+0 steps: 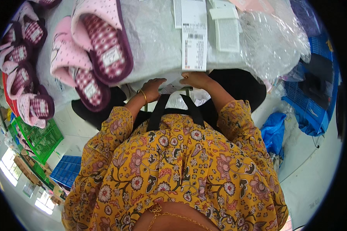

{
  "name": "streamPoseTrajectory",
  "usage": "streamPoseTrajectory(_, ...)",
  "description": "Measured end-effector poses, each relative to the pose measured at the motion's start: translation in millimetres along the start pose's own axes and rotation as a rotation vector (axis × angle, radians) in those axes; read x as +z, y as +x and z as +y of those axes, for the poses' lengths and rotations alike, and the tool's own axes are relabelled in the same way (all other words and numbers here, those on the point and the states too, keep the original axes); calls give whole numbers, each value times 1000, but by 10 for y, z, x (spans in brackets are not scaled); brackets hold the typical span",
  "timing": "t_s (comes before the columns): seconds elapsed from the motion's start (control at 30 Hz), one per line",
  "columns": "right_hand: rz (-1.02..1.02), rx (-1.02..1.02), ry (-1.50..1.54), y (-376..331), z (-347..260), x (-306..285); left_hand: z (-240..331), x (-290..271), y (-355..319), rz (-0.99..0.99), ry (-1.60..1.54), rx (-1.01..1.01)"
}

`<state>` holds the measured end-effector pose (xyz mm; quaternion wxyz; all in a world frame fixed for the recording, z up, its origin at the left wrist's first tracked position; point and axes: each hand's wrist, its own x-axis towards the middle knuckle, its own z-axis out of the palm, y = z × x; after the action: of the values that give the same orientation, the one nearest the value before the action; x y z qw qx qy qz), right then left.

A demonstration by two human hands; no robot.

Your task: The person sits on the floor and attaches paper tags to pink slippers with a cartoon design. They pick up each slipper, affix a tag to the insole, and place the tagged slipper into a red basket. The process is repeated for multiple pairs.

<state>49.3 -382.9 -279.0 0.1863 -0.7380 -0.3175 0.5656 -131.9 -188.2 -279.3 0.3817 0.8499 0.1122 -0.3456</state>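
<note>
Below the table's near edge, my left hand [152, 89] and my right hand [196, 80] are close together with their fingers bent inward. A pale, thin sheet [172, 85] spans the gap between them, pinched at its sides; whether it is paper or plastic I cannot tell. Just beyond the right hand, a long white printed label strip [194, 42] reaches the table edge. A pair of pink slippers with checked maroon insoles, the upper slipper [111, 57] overlapping the lower slipper [89, 86], rests at the edge left of my hands.
More pink slippers [21, 79] line the far left. A stack of white tags [226, 32] and crumpled clear plastic [272, 42] cover the table's right side. Blue crates [316, 88] stand at right. A green crate [40, 138] and another blue crate [66, 170] are at lower left.
</note>
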Motion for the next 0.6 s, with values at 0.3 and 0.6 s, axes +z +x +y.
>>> streamPoseTrajectory(0.3,119,-162,1323,-1411,-602,-162,716,-526,-543,144,-323,129)
streamPoseTrajectory(0.6,262,-333,1025,-1828,-1217,-108,1242,-866,-926,488,-350,670)
